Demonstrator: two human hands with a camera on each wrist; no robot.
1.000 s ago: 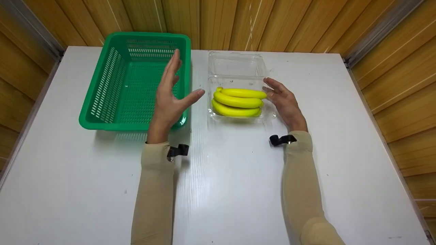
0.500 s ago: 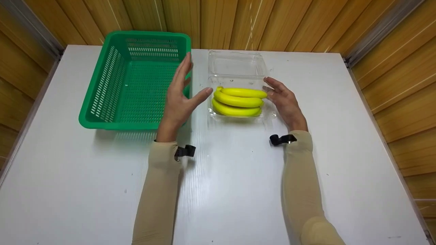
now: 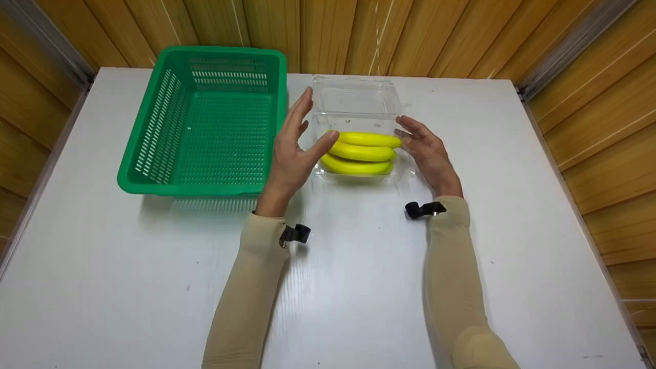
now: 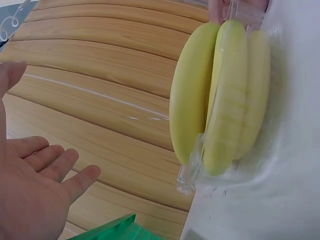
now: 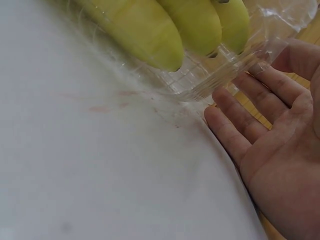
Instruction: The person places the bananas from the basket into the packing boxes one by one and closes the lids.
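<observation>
Fingers point(image 3: 299, 114) of left hand point(image 3: 290, 160) and right hand point(image 3: 431, 158) spread loosely, gripping nothing, near bananas point(image 3: 365, 152); plank walls point(image 3: 328, 38) border a white table point(image 3: 353, 287).

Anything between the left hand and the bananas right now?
Only the clear container: its low side wall stands on the left hand's side of the bananas, which rise above it. The open lid is beyond them, and the green basket is on the hand's other side; neither is between.
</observation>
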